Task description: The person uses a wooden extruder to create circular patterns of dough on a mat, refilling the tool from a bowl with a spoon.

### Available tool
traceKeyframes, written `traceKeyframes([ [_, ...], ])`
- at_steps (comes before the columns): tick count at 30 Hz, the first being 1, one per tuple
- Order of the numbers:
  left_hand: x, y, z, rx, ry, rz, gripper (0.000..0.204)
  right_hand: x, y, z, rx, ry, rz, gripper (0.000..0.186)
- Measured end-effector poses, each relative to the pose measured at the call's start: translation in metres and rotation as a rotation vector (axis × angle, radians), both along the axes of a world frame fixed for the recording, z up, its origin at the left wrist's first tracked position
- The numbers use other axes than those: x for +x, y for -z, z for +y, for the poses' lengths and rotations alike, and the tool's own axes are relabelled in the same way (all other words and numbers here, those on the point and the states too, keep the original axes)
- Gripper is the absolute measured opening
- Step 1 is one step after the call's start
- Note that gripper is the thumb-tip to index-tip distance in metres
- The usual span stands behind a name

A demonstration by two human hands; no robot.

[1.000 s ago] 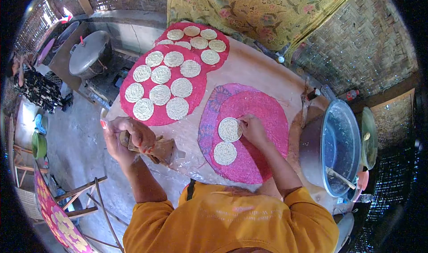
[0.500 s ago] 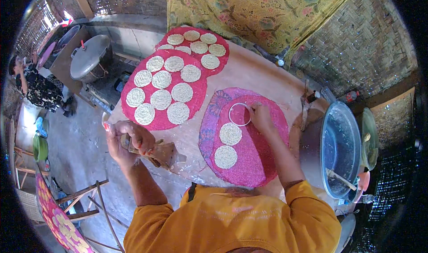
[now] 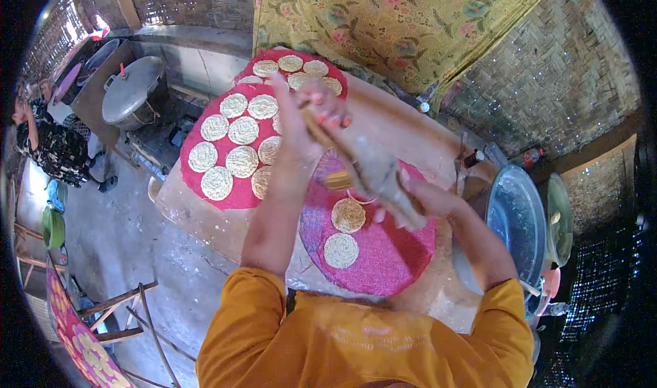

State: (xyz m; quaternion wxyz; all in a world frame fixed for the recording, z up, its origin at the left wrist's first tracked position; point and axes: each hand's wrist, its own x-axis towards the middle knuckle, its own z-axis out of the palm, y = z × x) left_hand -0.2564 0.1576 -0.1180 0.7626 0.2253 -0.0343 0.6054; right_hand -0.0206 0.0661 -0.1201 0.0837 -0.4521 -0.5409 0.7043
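Observation:
My left hand [image 3: 315, 111], blurred by motion, is closed round the upper end of a long wooden tool [image 3: 373, 165] held slantwise over the table. My right hand [image 3: 434, 195] grips its lower end, thumb on top. A short yellowish cylinder [image 3: 337, 180] sticks out of the tool's left side. Beneath, a white ring [image 3: 360, 200] shows only in part; whether my right fingers touch it is hidden. It lies at the upper edge of a pale, textured disc [image 3: 348, 215]. Another disc [image 3: 341, 251] lies nearer me. Both rest on a round pink mat [image 3: 383, 268] with a purple patterned edge.
Pink mats [image 3: 236, 200] bearing several pale discs lie at the table's back left. A large basin [image 3: 513, 217] stands at right, bottles [image 3: 532, 157] behind it. A lidded pot [image 3: 133, 94] and another person [image 3: 58, 135] are at far left. Wooden poles [image 3: 147, 319] stand lower left.
My left hand has brought the wooden tool rightward and up over the round mat. My right hand has moved from the ring onto the tool's lower end. The view has shifted slightly.

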Motion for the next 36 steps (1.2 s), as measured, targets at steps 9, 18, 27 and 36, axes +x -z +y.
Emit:
traceKeyframes([
  [9, 0.056, 0.118, 0.053, -0.360, 0.002, -0.135, 0.055, 0.025, 0.058, 0.029, 0.404, 0.212, -0.519, 0.074],
  [18, 0.060, 0.128, 0.066, -0.408, 0.008, -0.153, 0.050, 0.028, 0.090, 0.041, 0.643, 0.230, -0.680, 0.076],
  [27, 0.090, 0.138, 0.039, -0.541, 0.061, -0.143, 0.042, 0.039, 0.075, 0.001, 0.731, 0.307, -0.732, 0.062],
  [36, 0.062, 0.142, 0.043, -0.421, 0.041, 0.491, 0.052, 0.043, 0.064, -0.011, 0.404, 0.597, -0.477, 0.068],
])
